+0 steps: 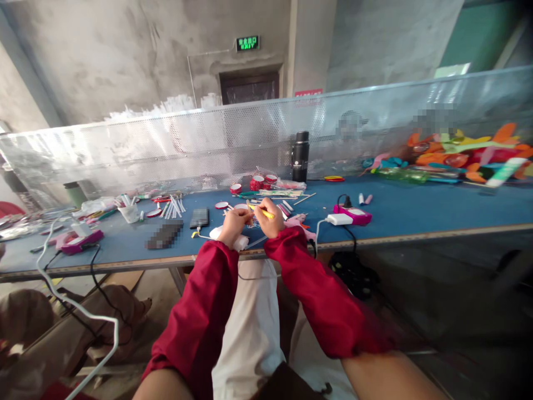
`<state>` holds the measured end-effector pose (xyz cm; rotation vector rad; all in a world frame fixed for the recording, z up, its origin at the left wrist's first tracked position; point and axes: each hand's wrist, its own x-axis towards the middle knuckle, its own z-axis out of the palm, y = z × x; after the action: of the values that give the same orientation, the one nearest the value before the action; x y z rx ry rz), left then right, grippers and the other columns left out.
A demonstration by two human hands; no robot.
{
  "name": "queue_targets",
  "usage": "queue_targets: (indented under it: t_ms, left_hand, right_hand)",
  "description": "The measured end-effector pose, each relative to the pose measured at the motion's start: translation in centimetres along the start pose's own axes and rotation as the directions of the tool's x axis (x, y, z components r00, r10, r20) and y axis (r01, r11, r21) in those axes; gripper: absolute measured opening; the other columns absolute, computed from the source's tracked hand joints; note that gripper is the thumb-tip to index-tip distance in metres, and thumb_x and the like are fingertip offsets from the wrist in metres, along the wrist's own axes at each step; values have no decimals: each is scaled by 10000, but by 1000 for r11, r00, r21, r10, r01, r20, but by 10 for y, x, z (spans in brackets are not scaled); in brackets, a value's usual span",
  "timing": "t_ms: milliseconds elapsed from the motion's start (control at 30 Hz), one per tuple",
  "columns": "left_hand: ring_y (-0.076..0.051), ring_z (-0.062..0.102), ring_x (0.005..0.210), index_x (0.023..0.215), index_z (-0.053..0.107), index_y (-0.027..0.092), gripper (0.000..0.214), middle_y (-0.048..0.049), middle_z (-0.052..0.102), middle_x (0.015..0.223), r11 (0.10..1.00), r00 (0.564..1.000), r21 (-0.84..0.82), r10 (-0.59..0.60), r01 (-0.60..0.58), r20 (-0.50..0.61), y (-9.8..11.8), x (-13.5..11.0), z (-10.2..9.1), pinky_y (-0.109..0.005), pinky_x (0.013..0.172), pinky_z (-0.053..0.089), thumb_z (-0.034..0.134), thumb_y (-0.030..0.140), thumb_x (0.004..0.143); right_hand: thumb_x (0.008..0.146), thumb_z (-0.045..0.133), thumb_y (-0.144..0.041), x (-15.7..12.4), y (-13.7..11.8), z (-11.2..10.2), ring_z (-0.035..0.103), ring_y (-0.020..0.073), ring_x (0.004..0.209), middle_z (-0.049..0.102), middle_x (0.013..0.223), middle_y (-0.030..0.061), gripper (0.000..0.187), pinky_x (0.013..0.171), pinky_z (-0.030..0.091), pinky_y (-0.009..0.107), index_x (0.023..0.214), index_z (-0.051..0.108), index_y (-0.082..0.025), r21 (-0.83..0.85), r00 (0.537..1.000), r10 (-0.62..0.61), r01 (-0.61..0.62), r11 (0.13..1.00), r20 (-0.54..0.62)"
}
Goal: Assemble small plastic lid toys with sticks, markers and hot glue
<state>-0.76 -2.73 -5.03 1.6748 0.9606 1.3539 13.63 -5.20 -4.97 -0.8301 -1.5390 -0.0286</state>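
Observation:
Over the front part of the blue table, my right hand [271, 218] is closed around a slim yellow pen-like tool [265, 211], its tip pointing left. My left hand [236, 223] is closed in a pinch close beside that tip; whatever lies between its fingers is too small to name. Behind the hands, a round red-rimmed lid [222, 205] rests on the table. A white object [241, 242] lies below my left hand, and a pink piece [296, 221] is just right of my right hand.
A black bottle [300, 156] stands before the perforated metal screen [245, 139]. Magenta power strips [358, 215] with cables sit on both sides. Two phones [199, 218], a white cup [129, 213] of sticks and colourful balloon-like pieces [466, 155] share the table. Another person's legs show lower left.

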Motion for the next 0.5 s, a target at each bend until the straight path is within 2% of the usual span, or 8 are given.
queue_targets:
  t_ms: [367, 500]
  left_hand:
    - [-121, 479, 551, 580, 671, 148, 349, -10, 596, 537, 1000, 1000, 20, 0, 0, -1, 1, -1, 0, -252, 575, 349, 789, 445, 719]
    - [-124, 499, 562, 592, 674, 146, 358, -12, 606, 554, 1000, 1000, 10, 10, -10, 1, 1, -2, 0, -252, 582, 357, 797, 464, 701]
  right_hand:
    - [908, 521, -340, -1, -2, 0, 479, 147, 583, 513, 621, -31, 228, 584, 357, 268, 721, 423, -253, 2, 1000, 1, -1, 1000, 2]
    - [902, 523, -330, 0, -1, 0, 471, 145, 573, 500, 621, -35, 227, 583, 349, 271, 715, 420, -252, 15, 1000, -6, 6, 1000, -5]
